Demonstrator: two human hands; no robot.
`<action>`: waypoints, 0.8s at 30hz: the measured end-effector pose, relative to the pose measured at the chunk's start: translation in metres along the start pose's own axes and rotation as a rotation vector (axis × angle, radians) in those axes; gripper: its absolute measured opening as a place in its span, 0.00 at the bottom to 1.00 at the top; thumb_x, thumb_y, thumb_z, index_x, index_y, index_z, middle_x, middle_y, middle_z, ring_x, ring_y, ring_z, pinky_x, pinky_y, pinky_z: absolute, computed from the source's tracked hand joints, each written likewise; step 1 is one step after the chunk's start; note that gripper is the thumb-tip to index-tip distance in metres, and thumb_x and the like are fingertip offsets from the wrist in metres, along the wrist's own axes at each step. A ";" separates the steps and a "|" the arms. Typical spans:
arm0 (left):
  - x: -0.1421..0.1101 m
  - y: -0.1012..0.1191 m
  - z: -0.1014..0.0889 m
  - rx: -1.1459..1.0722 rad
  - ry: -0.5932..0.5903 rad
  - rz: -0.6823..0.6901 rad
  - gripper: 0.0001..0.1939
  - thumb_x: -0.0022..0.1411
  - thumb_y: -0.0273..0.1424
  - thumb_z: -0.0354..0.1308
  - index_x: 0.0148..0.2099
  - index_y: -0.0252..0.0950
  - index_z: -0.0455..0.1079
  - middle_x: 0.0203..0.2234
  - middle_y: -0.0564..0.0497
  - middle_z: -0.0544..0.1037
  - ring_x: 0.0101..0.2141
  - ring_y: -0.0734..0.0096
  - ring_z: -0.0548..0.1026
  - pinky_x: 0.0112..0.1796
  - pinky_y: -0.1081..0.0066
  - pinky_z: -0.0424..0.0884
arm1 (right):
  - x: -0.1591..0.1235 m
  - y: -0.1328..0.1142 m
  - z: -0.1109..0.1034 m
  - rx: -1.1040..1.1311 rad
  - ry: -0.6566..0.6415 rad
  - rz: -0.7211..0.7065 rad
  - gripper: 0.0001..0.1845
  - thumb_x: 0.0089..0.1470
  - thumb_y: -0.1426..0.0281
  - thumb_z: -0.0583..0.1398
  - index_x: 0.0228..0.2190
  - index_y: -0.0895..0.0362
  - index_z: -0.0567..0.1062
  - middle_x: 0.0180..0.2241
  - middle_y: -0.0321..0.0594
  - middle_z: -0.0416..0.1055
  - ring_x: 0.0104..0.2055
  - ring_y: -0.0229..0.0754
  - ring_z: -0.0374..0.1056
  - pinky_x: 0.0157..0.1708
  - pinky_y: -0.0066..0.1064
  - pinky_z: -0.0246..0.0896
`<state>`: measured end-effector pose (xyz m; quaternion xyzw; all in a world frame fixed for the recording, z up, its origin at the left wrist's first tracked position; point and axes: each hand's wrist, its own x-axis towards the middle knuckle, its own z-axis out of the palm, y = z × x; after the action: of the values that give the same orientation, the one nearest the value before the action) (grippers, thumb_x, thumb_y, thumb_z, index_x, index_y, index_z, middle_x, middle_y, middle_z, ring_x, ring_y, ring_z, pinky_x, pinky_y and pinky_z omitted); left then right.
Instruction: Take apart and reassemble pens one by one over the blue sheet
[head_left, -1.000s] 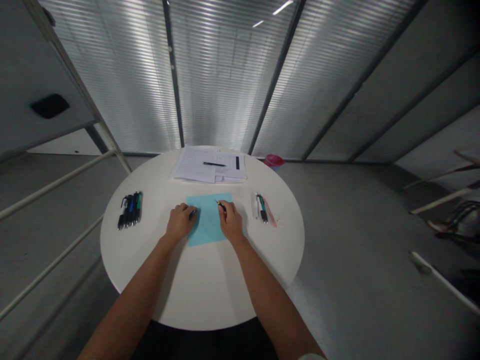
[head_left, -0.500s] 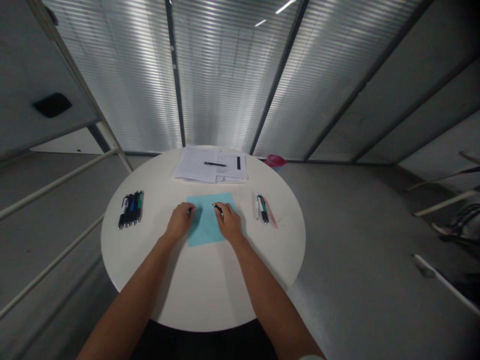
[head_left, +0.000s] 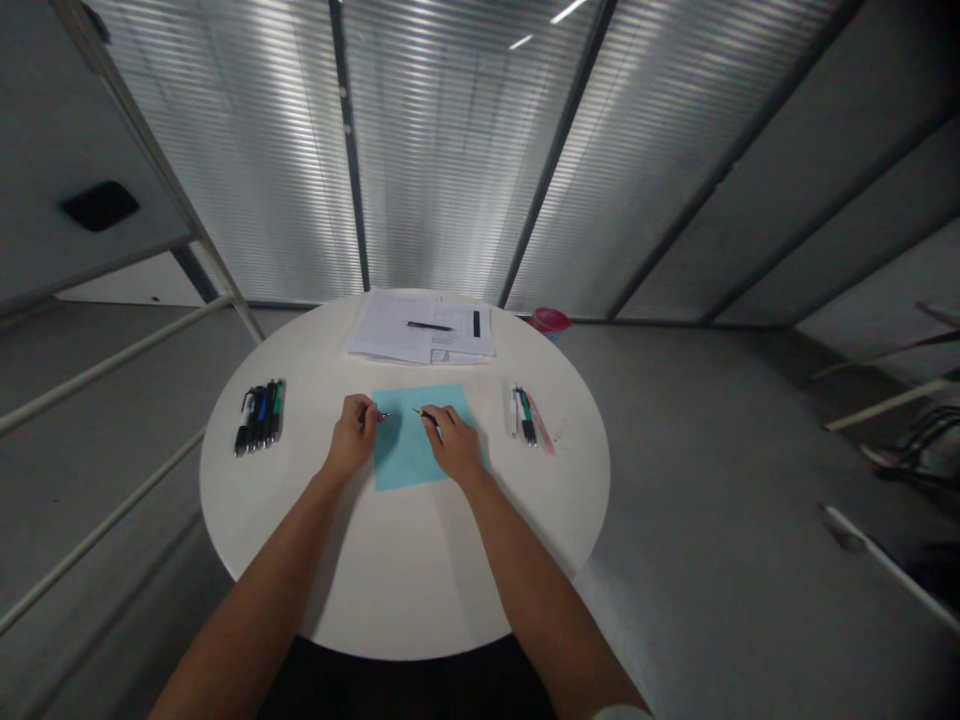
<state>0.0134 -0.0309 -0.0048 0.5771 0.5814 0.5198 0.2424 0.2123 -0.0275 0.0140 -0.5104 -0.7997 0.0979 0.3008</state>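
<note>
My left hand [head_left: 351,436] is closed in a pinch at the left edge of a light blue sheet [head_left: 409,462]. From its fingertips juts a small pen part [head_left: 384,415] with a shiny tip, mostly hidden by the fingers. Over the sheet's right half, my right hand [head_left: 457,446] grips a dark pen barrel [head_left: 429,416] with a yellowish band. A thin point sticks out of the barrel toward the left hand. The two held pieces are apart, with a gap of blue sheet between them.
On the round white table [head_left: 405,570], several pens [head_left: 260,418] lie in a row at left. A few pens [head_left: 526,416] and a reddish strip [head_left: 541,425] lie at right. Behind are stacked papers [head_left: 390,330] with a black pen [head_left: 430,326] on top. A red bin [head_left: 551,320] stands beyond.
My left hand has shifted slightly left and turned, so a shiny tip now shows at its fingers. The thin point from the barrel in my right hand is plainer, and that hand has moved slightly left.
</note>
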 end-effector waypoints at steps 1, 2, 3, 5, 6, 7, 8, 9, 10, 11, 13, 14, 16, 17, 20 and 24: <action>0.000 0.000 0.000 -0.003 0.003 -0.003 0.10 0.64 0.38 0.47 0.44 0.39 0.58 0.28 0.53 0.74 0.25 0.74 0.71 0.30 0.72 0.66 | 0.000 0.000 0.000 -0.002 -0.005 -0.004 0.18 0.65 0.61 0.46 0.50 0.51 0.69 0.43 0.39 0.71 0.43 0.37 0.69 0.41 0.25 0.62; 0.000 -0.001 0.000 -0.005 0.004 -0.007 0.11 0.64 0.38 0.47 0.46 0.39 0.59 0.28 0.52 0.74 0.25 0.74 0.71 0.30 0.72 0.66 | 0.000 0.000 -0.001 -0.006 -0.009 -0.006 0.19 0.65 0.61 0.46 0.50 0.51 0.69 0.43 0.39 0.71 0.42 0.37 0.69 0.42 0.25 0.62; 0.000 -0.001 0.000 -0.006 0.001 -0.011 0.12 0.64 0.38 0.47 0.46 0.38 0.59 0.29 0.52 0.75 0.25 0.74 0.71 0.30 0.72 0.66 | 0.000 0.000 -0.001 -0.012 -0.014 -0.006 0.19 0.65 0.61 0.46 0.50 0.51 0.69 0.43 0.40 0.71 0.42 0.37 0.69 0.42 0.25 0.62; 0.001 -0.003 0.000 -0.012 -0.015 -0.019 0.13 0.64 0.38 0.47 0.47 0.38 0.62 0.29 0.51 0.75 0.25 0.74 0.71 0.29 0.72 0.66 | 0.000 -0.001 -0.002 -0.031 -0.028 -0.013 0.19 0.65 0.61 0.46 0.51 0.50 0.69 0.43 0.40 0.71 0.42 0.37 0.69 0.41 0.25 0.62; 0.001 -0.003 0.000 -0.020 -0.024 -0.024 0.14 0.63 0.39 0.47 0.47 0.37 0.63 0.30 0.50 0.76 0.25 0.74 0.71 0.29 0.72 0.66 | 0.000 -0.001 -0.002 -0.045 -0.041 -0.020 0.20 0.65 0.61 0.46 0.52 0.49 0.68 0.43 0.40 0.70 0.41 0.37 0.69 0.40 0.24 0.62; 0.001 -0.003 0.000 -0.032 -0.030 -0.029 0.14 0.63 0.39 0.48 0.47 0.37 0.64 0.30 0.50 0.76 0.25 0.74 0.71 0.29 0.72 0.66 | 0.000 -0.002 -0.002 -0.063 -0.059 -0.030 0.20 0.65 0.62 0.45 0.54 0.47 0.67 0.42 0.39 0.70 0.41 0.37 0.69 0.39 0.24 0.62; 0.001 -0.002 0.000 -0.046 -0.031 -0.036 0.15 0.63 0.39 0.48 0.46 0.36 0.65 0.30 0.50 0.76 0.25 0.74 0.71 0.29 0.72 0.66 | 0.000 -0.002 -0.002 -0.086 -0.082 -0.043 0.20 0.65 0.62 0.45 0.55 0.45 0.66 0.42 0.39 0.70 0.40 0.37 0.69 0.37 0.24 0.62; 0.001 0.000 0.000 -0.058 -0.026 -0.044 0.15 0.62 0.40 0.49 0.46 0.36 0.66 0.29 0.50 0.76 0.24 0.74 0.70 0.29 0.72 0.66 | 0.000 -0.003 -0.002 -0.112 -0.108 -0.060 0.20 0.65 0.63 0.46 0.56 0.43 0.64 0.41 0.38 0.70 0.40 0.36 0.68 0.36 0.24 0.62; 0.001 0.001 0.000 -0.070 -0.018 -0.051 0.16 0.62 0.40 0.50 0.46 0.36 0.67 0.29 0.50 0.76 0.23 0.74 0.70 0.28 0.73 0.66 | 0.000 -0.003 -0.002 -0.138 -0.134 -0.077 0.21 0.65 0.65 0.46 0.57 0.42 0.63 0.41 0.38 0.70 0.39 0.36 0.68 0.35 0.24 0.61; 0.001 0.004 0.000 -0.082 -0.008 -0.060 0.16 0.62 0.41 0.50 0.45 0.36 0.68 0.28 0.50 0.76 0.23 0.75 0.70 0.27 0.73 0.66 | -0.001 -0.004 -0.002 -0.162 -0.158 -0.094 0.21 0.65 0.66 0.47 0.57 0.41 0.62 0.41 0.38 0.70 0.39 0.37 0.68 0.34 0.24 0.61; 0.001 0.008 0.000 -0.127 0.017 -0.087 0.15 0.61 0.42 0.52 0.42 0.36 0.69 0.28 0.50 0.75 0.21 0.76 0.68 0.24 0.74 0.64 | -0.001 -0.006 -0.002 -0.194 -0.199 -0.120 0.22 0.64 0.67 0.47 0.58 0.40 0.62 0.41 0.39 0.69 0.39 0.37 0.68 0.35 0.24 0.61; 0.001 0.011 0.001 -0.166 0.028 -0.112 0.15 0.60 0.42 0.53 0.41 0.36 0.69 0.27 0.51 0.75 0.19 0.76 0.67 0.22 0.74 0.63 | -0.001 -0.006 -0.002 -0.203 -0.213 -0.124 0.23 0.64 0.67 0.47 0.58 0.40 0.61 0.42 0.39 0.69 0.39 0.37 0.68 0.35 0.24 0.61; 0.000 0.014 0.002 -0.257 0.034 -0.161 0.15 0.58 0.43 0.55 0.38 0.35 0.68 0.27 0.51 0.75 0.17 0.78 0.66 0.19 0.75 0.61 | -0.002 -0.007 -0.002 -0.213 -0.228 -0.122 0.23 0.64 0.68 0.47 0.59 0.41 0.60 0.42 0.40 0.69 0.40 0.37 0.68 0.36 0.24 0.61; 0.000 0.015 0.003 -0.309 0.024 -0.185 0.15 0.57 0.43 0.56 0.38 0.35 0.68 0.27 0.51 0.75 0.17 0.78 0.65 0.19 0.75 0.60 | -0.002 -0.008 -0.002 -0.218 -0.229 -0.120 0.23 0.64 0.68 0.48 0.59 0.41 0.60 0.43 0.40 0.69 0.40 0.37 0.68 0.36 0.25 0.61; -0.001 0.018 0.005 -0.475 -0.057 -0.256 0.16 0.53 0.41 0.61 0.38 0.34 0.68 0.28 0.50 0.76 0.18 0.77 0.68 0.19 0.73 0.63 | -0.002 -0.008 -0.002 -0.230 -0.219 -0.121 0.24 0.64 0.69 0.48 0.59 0.40 0.59 0.43 0.40 0.69 0.40 0.38 0.68 0.35 0.25 0.62; -0.003 0.023 0.006 -0.564 -0.174 -0.328 0.18 0.49 0.39 0.64 0.40 0.33 0.69 0.32 0.46 0.77 0.22 0.73 0.71 0.19 0.73 0.65 | -0.001 -0.008 -0.002 -0.244 -0.216 -0.124 0.25 0.63 0.69 0.47 0.60 0.39 0.58 0.44 0.40 0.69 0.39 0.39 0.68 0.33 0.26 0.62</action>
<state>0.0288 -0.0362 0.0130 0.4284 0.4771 0.5631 0.5214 0.2080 -0.0325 0.0182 -0.4794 -0.8632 0.0358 0.1542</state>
